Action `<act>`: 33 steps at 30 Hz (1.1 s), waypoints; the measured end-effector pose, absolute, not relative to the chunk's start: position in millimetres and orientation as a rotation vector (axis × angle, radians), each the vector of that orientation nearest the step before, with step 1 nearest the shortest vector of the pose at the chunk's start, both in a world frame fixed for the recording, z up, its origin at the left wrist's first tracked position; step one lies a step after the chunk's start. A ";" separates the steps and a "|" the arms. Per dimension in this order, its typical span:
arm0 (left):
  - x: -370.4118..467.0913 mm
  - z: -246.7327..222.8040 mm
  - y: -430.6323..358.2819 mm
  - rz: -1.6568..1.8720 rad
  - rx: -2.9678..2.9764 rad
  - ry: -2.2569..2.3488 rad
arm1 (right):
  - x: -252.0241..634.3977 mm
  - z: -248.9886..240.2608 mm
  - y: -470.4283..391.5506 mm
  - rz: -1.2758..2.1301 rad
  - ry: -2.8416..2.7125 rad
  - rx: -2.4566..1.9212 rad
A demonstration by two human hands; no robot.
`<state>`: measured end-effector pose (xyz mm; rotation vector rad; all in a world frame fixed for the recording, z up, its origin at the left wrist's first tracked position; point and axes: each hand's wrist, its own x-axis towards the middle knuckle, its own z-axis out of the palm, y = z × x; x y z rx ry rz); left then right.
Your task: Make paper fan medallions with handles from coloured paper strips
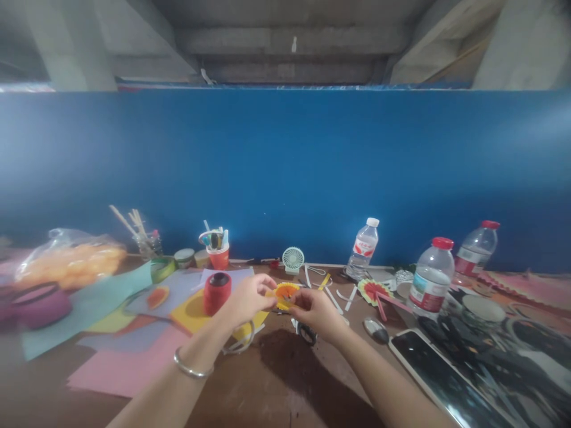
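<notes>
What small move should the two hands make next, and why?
Probably a gentle press by the right hand on the pleated yellow-orange paper, with the left hand steadying it, since their fingers hold it from opposite sides.

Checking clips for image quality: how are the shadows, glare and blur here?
Head view: a dark shadow on the table below the left hand and right hand; glare on the phone, pale sheen on the wall at both sides; the bag and far left edge look smeared.
</notes>
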<state>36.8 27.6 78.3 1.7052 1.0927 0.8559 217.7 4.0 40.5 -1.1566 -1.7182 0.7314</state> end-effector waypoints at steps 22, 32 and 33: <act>34.2 4.5 -15.9 0.850 1.097 1.182 | 213.6 -0.7 -37.4 -0.348 -2.238 -0.936; 37.4 14.7 -22.2 0.819 1.062 1.165 | 214.9 -0.8 -38.0 -0.449 -2.270 -0.941; 38.0 15.4 -22.7 0.811 1.062 1.163 | 215.0 -1.1 -37.9 -0.453 -2.267 -0.938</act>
